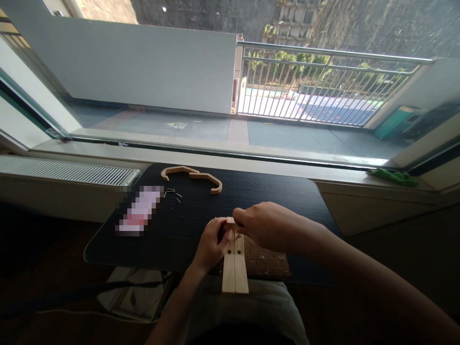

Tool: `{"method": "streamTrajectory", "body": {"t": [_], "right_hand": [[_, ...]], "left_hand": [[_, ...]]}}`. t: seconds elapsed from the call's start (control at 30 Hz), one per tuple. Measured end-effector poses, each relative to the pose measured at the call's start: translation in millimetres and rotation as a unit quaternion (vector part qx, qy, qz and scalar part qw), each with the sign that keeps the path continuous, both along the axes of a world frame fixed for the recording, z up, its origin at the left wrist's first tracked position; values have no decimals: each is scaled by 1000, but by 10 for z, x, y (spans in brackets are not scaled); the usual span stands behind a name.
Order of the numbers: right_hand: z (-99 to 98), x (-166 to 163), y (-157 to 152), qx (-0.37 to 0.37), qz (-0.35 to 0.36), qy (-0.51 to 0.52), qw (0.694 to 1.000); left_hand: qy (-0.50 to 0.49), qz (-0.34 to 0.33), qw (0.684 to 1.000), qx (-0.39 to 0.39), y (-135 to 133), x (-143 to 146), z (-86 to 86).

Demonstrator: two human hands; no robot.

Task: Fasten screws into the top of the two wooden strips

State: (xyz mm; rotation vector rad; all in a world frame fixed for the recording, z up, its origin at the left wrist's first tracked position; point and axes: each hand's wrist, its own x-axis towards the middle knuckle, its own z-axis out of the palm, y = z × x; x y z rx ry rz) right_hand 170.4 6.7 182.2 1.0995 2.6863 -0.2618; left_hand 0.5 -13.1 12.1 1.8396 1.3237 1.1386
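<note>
We hold two pale, flat wooden slats side by side, jutting toward us off the near edge of the dark, grained tabletop. Our left hand curls around their far end from the side. Our right hand pinches it from above, wrist bent, and smooth curved pieces lie beyond both hands.

Apt rm w/ balcony, radiator
</note>
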Motion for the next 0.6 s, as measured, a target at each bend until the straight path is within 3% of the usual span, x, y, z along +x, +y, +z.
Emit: {"method": "streamTrajectory", "body": {"t": [0.6], "right_hand": [[-27,22,-3,43,-20,-36,998]], "left_hand": [[-2,-4,1000,13,5,1,-60]]}}
